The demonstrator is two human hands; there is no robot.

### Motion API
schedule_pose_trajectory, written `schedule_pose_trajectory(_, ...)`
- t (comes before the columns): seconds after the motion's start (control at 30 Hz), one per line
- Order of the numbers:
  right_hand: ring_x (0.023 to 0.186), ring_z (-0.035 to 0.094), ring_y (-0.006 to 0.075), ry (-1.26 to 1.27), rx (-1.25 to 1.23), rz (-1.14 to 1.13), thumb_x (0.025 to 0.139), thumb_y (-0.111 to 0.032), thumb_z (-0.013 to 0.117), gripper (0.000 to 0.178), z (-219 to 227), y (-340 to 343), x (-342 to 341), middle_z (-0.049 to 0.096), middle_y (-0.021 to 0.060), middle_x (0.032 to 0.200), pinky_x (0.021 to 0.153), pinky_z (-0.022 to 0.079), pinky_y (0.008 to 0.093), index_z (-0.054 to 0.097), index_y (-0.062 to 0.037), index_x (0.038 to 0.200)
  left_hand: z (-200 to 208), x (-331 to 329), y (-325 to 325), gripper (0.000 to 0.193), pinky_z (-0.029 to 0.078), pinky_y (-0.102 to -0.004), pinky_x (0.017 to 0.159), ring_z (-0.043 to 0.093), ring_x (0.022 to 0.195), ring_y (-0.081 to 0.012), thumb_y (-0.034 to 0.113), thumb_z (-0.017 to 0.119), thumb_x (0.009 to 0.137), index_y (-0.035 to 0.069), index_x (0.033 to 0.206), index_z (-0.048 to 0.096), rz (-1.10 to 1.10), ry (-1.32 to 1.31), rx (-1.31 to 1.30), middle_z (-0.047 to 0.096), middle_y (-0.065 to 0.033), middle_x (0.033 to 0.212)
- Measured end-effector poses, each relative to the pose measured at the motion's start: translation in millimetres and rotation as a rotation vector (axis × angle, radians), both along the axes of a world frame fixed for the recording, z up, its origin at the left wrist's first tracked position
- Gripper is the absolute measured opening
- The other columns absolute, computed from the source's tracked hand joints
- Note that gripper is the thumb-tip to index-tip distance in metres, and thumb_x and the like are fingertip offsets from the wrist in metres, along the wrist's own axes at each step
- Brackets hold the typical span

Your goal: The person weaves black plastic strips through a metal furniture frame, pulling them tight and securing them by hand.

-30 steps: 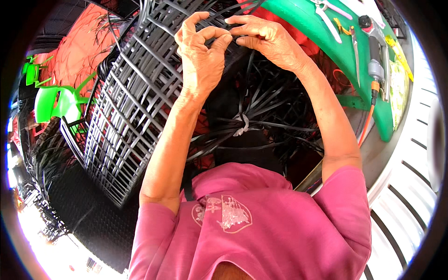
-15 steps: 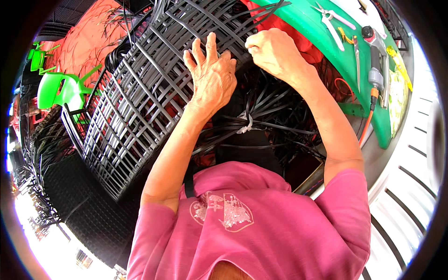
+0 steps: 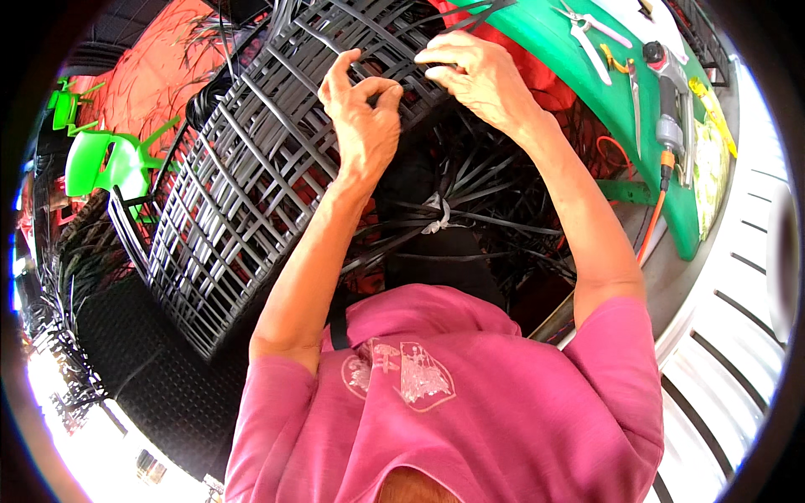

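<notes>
Openly woven black lattice

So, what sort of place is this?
Probably a weaving workshop: the dark woven lattice by the hands, the tied bundle of black strips and the shears on a green surface suggest it.

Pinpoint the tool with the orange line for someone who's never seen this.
Start at the green surface, upper right. Right of the yellow-handled scissors there lies a long grey-and-black tool. Unlike its neighbours, it has an orange line.
</notes>
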State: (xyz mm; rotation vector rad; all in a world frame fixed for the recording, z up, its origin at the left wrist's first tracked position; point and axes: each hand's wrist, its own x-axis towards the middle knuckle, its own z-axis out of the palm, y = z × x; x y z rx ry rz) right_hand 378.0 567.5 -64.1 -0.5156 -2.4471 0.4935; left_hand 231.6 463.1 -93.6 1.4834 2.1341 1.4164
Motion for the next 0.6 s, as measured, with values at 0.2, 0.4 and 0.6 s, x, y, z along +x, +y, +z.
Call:
schedule_pose_trajectory(0.2, 0.082, 0.061, 0.0190, 0.152, -0.410, 0.260, 0.085, -0.012, 0.063, 0.016, -21.9, -25.3, -6.9, 0.063, 0.0060, 0.108, 0.074, 0.048, 0.0287, 0.067, -0.0057, 0.100, 19.7, 0.2, -43.9, 0.006, 0.033, -0.0403, 0.099, 0.044, 0.115, -0.0286, 0.008, 0.067, 0.078, 0.006, 0.083, 0.068, -0.164, 0.017, 0.088, 0.050, -0.0119, 0.124)
schedule_pose_trajectory(0.4, 0.055, 0.052, 0.0058, 0.179, -1.044, 0.022, 0.083, -0.011, 0.065, 0.012, -1.0, -28.6, -4.5, 0.058, 0.0006, 0.066, 0.047, 0.041, 0.0233, 0.067, -0.0043, 0.093, 1.7, -12.1, -53.5, 0.008, 0.031, -0.0426, 0.101, 0.039, 0.119, -0.0329, 0.006, 0.065, 0.079, 0.005, 0.086, 0.068, -0.087, 0.251, 0.063, 0.050, -0.0124, 0.123)
schedule_pose_trajectory(0.6, 0.055, 0.060, 0.0319, -0.124, -0.231, -0.005, 0.068, -0.007, 0.060, 0.008, 4.6, -32.9, -17.4, 0.059, 0.0169, 0.059, 0.055, 0.049, 0.0390, 0.064, -0.0017, 0.071, -3.8, -6.9, -49.0, 0.017, 0.022, -0.0560, 0.104, 0.027, 0.128, -0.0439, 0.015, 0.059, 0.082, 0.005, 0.094, 0.067, -0.110, 0.562, -0.254, 0.035, -0.0203, 0.139)
